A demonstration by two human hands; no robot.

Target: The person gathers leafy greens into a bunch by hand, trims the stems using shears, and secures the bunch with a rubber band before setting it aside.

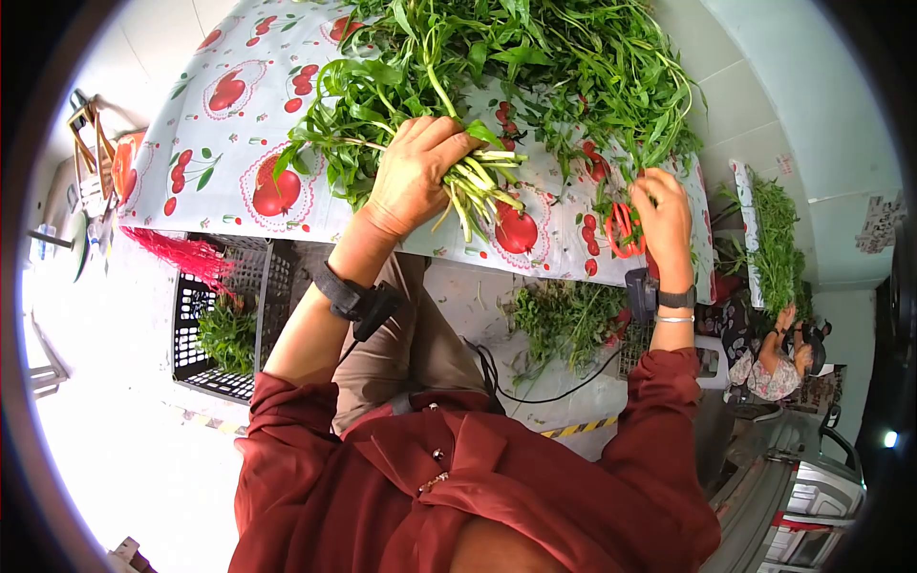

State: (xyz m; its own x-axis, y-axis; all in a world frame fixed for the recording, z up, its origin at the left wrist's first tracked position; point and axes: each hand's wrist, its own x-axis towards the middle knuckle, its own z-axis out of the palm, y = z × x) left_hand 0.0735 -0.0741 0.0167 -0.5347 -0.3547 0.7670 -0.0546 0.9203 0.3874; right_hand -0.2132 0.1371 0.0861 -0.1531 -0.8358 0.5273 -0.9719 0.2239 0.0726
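My left hand [420, 172] is closed around a bunch of leafy greens [473, 191]. Their pale stem ends stick out to the right of my fist, and the leaves spread to the left and above it. My right hand [664, 215] pinches at a leafy green stem [653, 160] on the right edge of the big pile. Just left of that hand are red-handled scissors [623, 232], partly covered by leaves and fingers. The pile of loose greens [573, 72] covers the far side of the table.
A fruit-print cloth [325, 224] covers the table. Pink strings [181, 256] hang near a black crate [215, 377] holding greens. More greens [564, 320] lie on the floor below. At right, another person [772, 368] sits by a second heap of greens [778, 239].
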